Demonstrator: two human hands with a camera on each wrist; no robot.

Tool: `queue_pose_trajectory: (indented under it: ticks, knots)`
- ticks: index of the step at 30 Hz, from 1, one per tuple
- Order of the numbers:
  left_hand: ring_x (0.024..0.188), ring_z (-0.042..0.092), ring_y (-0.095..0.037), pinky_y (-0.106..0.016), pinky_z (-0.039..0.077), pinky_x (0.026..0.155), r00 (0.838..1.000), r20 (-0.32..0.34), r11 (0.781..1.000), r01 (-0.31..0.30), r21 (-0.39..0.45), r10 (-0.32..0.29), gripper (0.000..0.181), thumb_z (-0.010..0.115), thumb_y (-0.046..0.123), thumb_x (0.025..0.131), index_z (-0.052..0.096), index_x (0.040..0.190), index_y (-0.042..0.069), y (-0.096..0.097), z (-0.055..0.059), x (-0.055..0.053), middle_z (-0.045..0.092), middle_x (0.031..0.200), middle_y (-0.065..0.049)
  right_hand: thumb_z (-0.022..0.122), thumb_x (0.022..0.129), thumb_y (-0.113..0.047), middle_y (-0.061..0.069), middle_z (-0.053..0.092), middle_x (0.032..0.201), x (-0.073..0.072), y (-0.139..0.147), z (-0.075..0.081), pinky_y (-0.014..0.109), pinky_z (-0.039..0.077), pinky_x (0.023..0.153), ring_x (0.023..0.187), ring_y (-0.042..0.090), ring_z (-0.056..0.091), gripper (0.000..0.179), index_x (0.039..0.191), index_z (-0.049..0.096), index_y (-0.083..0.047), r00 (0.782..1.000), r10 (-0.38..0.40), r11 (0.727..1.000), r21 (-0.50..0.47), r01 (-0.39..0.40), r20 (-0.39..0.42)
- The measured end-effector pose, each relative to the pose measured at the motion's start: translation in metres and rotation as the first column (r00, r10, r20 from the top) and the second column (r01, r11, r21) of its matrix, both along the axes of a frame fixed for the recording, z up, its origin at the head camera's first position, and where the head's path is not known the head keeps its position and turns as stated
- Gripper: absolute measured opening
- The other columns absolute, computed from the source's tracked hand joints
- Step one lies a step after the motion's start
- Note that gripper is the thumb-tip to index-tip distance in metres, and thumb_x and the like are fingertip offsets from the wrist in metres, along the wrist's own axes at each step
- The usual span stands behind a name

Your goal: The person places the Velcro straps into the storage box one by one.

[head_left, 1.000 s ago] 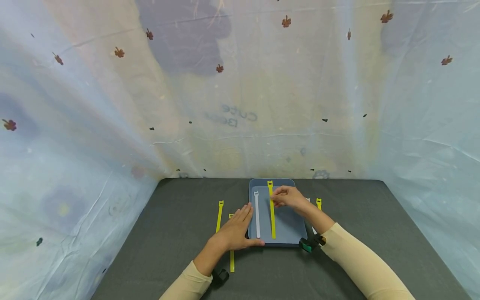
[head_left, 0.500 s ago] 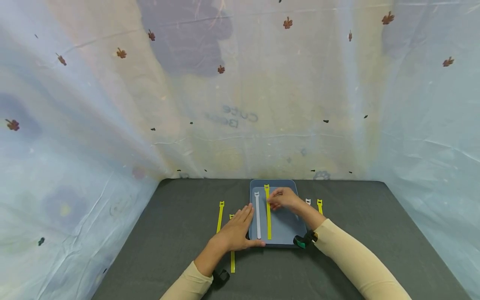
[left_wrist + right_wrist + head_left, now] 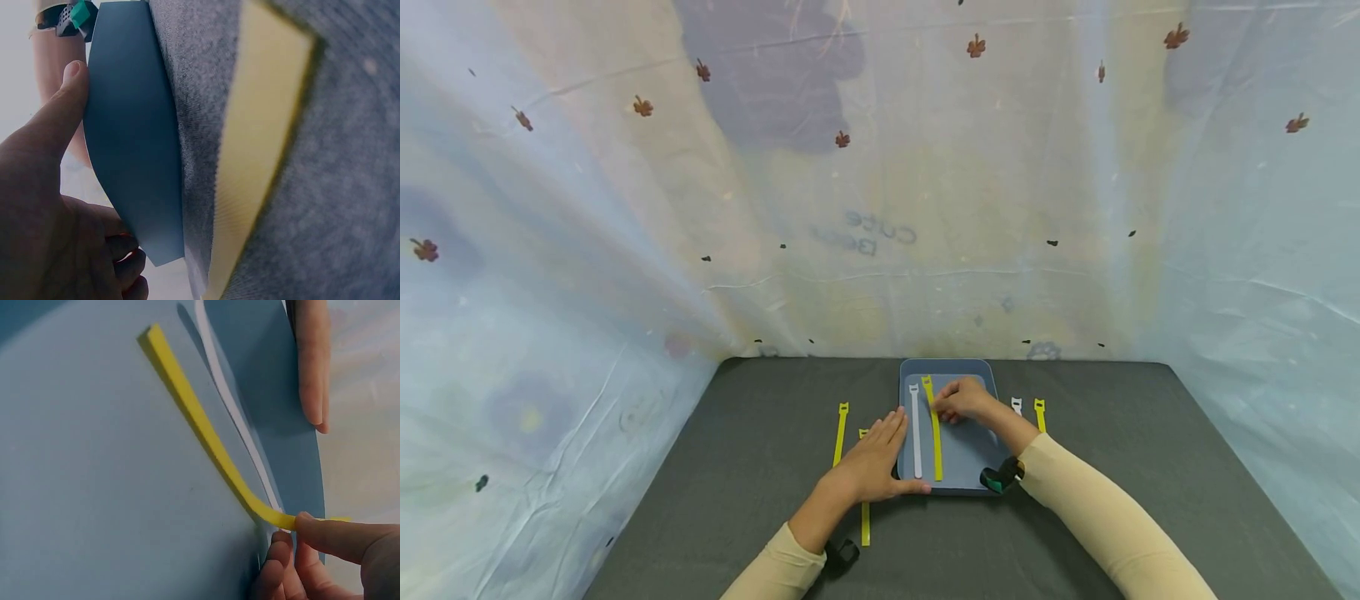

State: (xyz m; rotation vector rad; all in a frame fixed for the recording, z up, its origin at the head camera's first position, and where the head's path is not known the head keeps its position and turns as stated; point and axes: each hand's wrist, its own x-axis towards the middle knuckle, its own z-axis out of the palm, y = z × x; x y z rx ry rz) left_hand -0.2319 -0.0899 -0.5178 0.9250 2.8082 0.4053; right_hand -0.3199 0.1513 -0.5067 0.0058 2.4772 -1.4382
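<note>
Right wrist: hand (image 3: 334,544) closed on yellow strap (image 3: 210,439)

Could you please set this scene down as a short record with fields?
Tray: blue, on dark cloth, a white strap inside
Left hand: thumb and fingers against the tray's near left corner
Right hand: pinching a yellow strap over the tray
Left of tray: two more yellow straps, partly hidden
Right of tray: another white strap and another yellow strap, partly hidden

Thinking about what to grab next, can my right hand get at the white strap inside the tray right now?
Probably not freely: your right hand pinches a yellow strap that lies between it and the white strap in the tray.
</note>
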Motion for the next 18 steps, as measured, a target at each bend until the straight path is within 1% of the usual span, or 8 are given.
queue_pose_trajectory:
  ticks: [5, 13, 18]
  knots:
    - [0.167, 0.011, -0.027, -0.045, 0.017, 0.135, 1.0, 0.001, 1.0, 0.0, -0.002, 0.0, 0.124, 0.059, 0.085, 0.091, 0.014, 0.172, 0.003, 0.0002, -0.0011, -0.0004, 0.006, 0.181, -0.014, 0.081, 0.096, -0.01, 0.006, 0.074, 0.083, -0.0012, -0.0005, -0.0015, 0.025, 0.057, 0.06, 0.069, 0.015, 0.066, 0.01, 0.098, 0.079, 0.0, 1.0, -0.001, 1.0, 0.028, 0.001, -0.003]
    - [0.167, 0.011, -0.026, -0.045, 0.017, 0.135, 1.0, 0.0, 1.0, 0.002, 0.001, -0.002, 0.124, 0.059, 0.085, 0.091, 0.013, 0.172, 0.003, 0.0001, -0.0034, -0.0016, 0.006, 0.181, -0.014, 0.082, 0.094, -0.009, 0.006, 0.072, 0.078, -0.0051, -0.0025, -0.0038, 0.023, 0.054, 0.056, 0.065, 0.014, 0.064, 0.009, 0.094, 0.079, -0.001, 1.0, 0.015, 0.997, 0.071, -0.013, -0.018]
    - [0.167, 0.01, -0.026, -0.045, 0.017, 0.135, 1.0, 0.003, 1.0, 0.003, 0.002, -0.003, 0.124, 0.059, 0.085, 0.091, 0.013, 0.172, 0.003, -0.0003, -0.0036, -0.0016, 0.006, 0.181, -0.014, 0.083, 0.093, -0.009, 0.005, 0.072, 0.075, -0.0089, -0.0041, -0.0063, 0.023, 0.054, 0.053, 0.062, 0.014, 0.063, 0.008, 0.091, 0.079, -0.002, 1.0, 0.008, 0.997, 0.081, -0.006, -0.022]
